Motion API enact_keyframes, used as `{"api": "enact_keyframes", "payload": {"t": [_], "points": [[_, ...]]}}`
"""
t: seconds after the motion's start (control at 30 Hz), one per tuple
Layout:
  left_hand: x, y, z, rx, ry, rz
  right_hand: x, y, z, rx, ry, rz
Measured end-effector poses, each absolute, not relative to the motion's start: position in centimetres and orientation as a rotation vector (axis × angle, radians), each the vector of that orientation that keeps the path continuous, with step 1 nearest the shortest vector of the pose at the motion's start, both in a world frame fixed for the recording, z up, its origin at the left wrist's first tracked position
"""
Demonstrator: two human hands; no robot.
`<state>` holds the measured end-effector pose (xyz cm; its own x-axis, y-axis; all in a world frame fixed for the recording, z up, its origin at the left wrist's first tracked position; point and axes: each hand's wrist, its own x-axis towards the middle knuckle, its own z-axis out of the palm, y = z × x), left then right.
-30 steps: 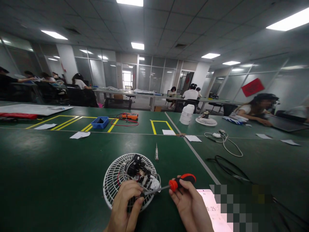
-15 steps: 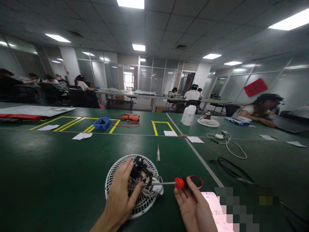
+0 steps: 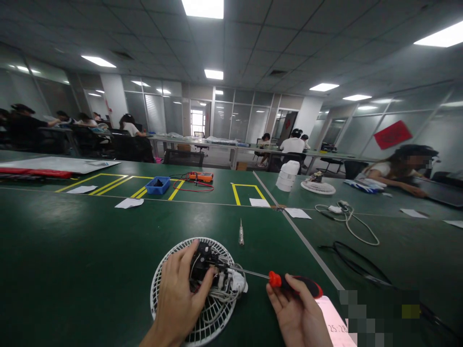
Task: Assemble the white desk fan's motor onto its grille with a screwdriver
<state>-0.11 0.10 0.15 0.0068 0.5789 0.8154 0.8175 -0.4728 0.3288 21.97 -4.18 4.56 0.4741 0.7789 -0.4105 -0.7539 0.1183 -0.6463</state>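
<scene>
My left hand grips the black motor assembly of a fan, thumb on its right side and fingers on its left. Under it lies a round white fan grille, with loose wires and a white plastic part at the right. In my right hand is a screwdriver with a red and black handle. Its shaft points left, and the tip reaches in among the motor parts, where I cannot see exactly what it touches. A small clear-handled screwdriver lies beyond the grille.
A phone lies beside my right hand. Black cable and a white cord are to the right. Farther back are a blue bin, an orange multimeter, a white housing and another grille. A person sits far right.
The screwdriver's handle has moved right and slightly down, so the shaft now slants up to the left. My left hand stays on the motor assembly, which has tilted slightly.
</scene>
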Motion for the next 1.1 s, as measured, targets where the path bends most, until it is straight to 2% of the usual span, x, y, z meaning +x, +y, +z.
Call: {"api": "enact_keyframes", "payload": {"t": [1.1], "points": [[-0.43,-0.04,1.08,-2.155,-1.552,-1.653,21.97,-3.81,3.52,-0.947,-0.063,1.127]]}}
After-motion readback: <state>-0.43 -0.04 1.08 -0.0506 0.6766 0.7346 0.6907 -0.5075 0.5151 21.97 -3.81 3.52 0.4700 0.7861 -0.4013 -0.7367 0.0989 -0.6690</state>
